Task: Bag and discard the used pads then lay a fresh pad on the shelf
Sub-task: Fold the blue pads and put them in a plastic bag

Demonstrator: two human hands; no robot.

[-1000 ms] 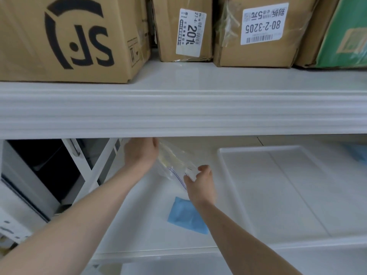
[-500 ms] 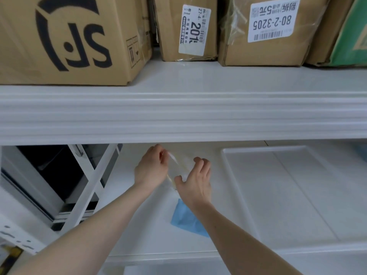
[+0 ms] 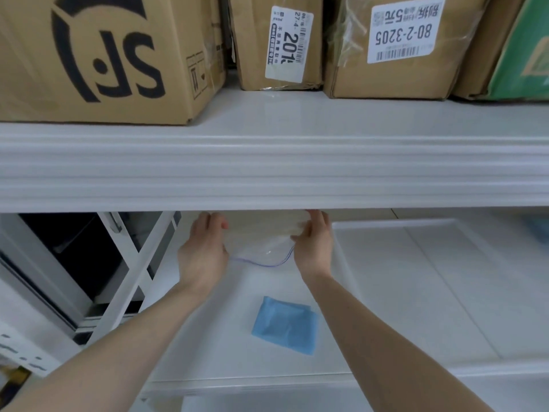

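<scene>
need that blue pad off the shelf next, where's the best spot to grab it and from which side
Probably the near corner of the blue pad, approached from the front of the lower shelf. It lies flat and folded, apart from the tray, so pinching a free edge should lift it. Both the left hand and right hand currently hold the clear bag.

One view only — the head camera, so nothing is being shared with a second view. It is looking forward and slightly down from in front of a white rack, sitting close to it. The upper shelf edge [image 3: 273,171] is cutting straight across the middle of the frame. Above it, the camera is catching the lower parts of the boxes [image 3: 98,55]; below it, the lower shelf [image 3: 208,337] — both forearms are reaching in from the bottom corners. The wide lens is bending the edges.
</scene>
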